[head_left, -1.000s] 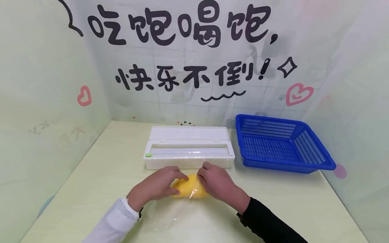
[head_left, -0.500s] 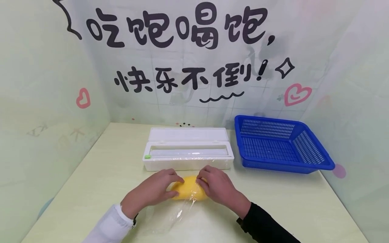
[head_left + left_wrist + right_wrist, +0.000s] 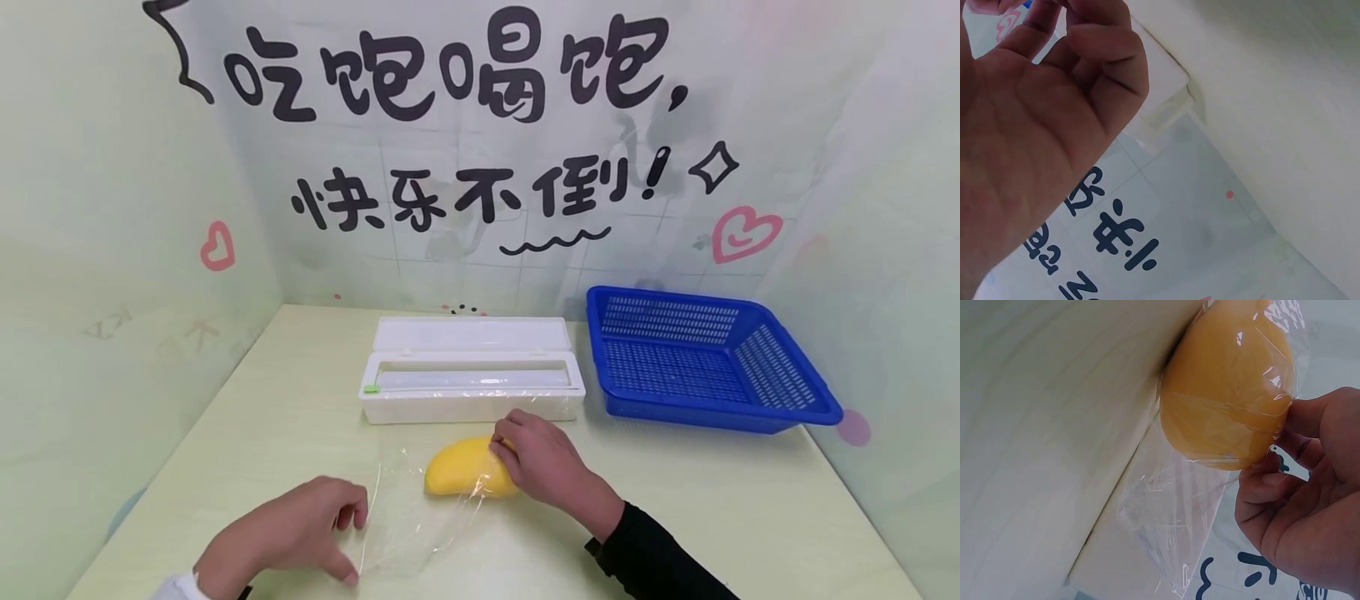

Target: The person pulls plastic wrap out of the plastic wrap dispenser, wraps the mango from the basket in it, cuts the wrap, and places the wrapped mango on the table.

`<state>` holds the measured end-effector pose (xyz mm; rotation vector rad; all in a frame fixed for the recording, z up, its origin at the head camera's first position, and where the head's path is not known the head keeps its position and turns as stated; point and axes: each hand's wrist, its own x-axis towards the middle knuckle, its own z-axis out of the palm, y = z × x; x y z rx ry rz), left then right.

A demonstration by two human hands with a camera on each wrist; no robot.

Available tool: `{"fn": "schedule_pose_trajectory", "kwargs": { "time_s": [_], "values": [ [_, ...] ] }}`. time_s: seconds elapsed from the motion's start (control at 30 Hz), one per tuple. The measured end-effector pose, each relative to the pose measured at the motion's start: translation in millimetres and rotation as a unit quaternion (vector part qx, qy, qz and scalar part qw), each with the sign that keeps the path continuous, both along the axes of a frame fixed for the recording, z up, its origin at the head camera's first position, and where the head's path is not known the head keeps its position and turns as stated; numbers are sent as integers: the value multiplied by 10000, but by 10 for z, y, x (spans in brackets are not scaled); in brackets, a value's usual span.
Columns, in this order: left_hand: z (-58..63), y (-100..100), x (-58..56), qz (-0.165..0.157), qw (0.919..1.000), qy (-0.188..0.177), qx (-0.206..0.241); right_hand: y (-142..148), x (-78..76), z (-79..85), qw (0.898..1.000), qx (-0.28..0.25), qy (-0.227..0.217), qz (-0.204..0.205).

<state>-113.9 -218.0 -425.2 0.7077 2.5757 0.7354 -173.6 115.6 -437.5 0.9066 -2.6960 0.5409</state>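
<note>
A yellow mango point(image 3: 457, 468) lies on the table, with clear cling film point(image 3: 1166, 512) over its right part. More film point(image 3: 405, 517) spreads flat to the left, under or beside the fruit. My right hand point(image 3: 543, 462) pinches the film against the mango's right end; in the right wrist view, thumb and fingers of that hand point(image 3: 1310, 494) touch the wrapped fruit. My left hand point(image 3: 300, 529) hovers at the film's left edge, thumb and fingers apart, and nothing shows between them. In the left wrist view, the left palm point(image 3: 1035, 125) faces the camera with fingers loosely bent.
Behind the mango stands a white cling film dispenser point(image 3: 472, 408), lid raised, a roll inside and a green slider point(image 3: 371, 389) at its left end. At the back right is a blue plastic basket point(image 3: 720, 412). Printed sheets wall the table on three sides.
My left hand has let go of the mango's left end and moved left and toward me, to the film's edge. The right hand stays at the mango's right end.
</note>
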Motion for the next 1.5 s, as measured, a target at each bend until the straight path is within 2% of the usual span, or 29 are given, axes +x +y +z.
{"fn": "schedule_pose_trajectory", "kwargs": {
  "time_s": [0.1,0.23,0.3,0.43,0.57,0.7,0.77,0.87,1.0,1.1,1.2,1.3,1.4,1.5],
  "values": [
    [-79,-8,139,99,9995,-314,3,4,4,6,10000,-48,-4,5],
    [-161,16,261,176,9992,-293,195,5,1,8,10000,-54,15,-9],
    [-183,38,272,71,9990,-214,392,6,-4,9,10000,-55,31,-8],
    [-222,72,247,-351,9963,91,773,9,-15,-8,10000,-58,-5,-16],
    [-251,84,224,-480,9959,277,721,0,-16,-26,10000,-16,-49,-20],
    [-176,99,229,-346,9974,460,428,-8,-11,-31,10000,-21,-89,-7],
    [-75,117,226,-267,9971,671,257,-11,-6,-32,9999,-30,-104,-4],
    [142,171,184,-108,9941,1083,19,-12,3,-25,9999,-39,-105,-7],
    [409,301,81,-131,9832,1823,-51,-12,13,-21,9998,25,-155,-80],
    [537,465,-45,-306,9773,2096,-93,-9,9,-24,9996,89,-226,-123],
    [610,671,-217,-438,9773,2058,-236,-9,7,-32,9997,100,-208,-96],
    [629,858,-424,-586,9775,2005,-300,-15,9,-33,9999,96,-63,-40],
    [593,1023,-644,-657,9826,1698,-363,-11,8,-37,10000,30,7,9],
    [502,1161,-837,-648,9893,1260,-344,0,4,-41,10000,-66,-3,42]
  ]
}}
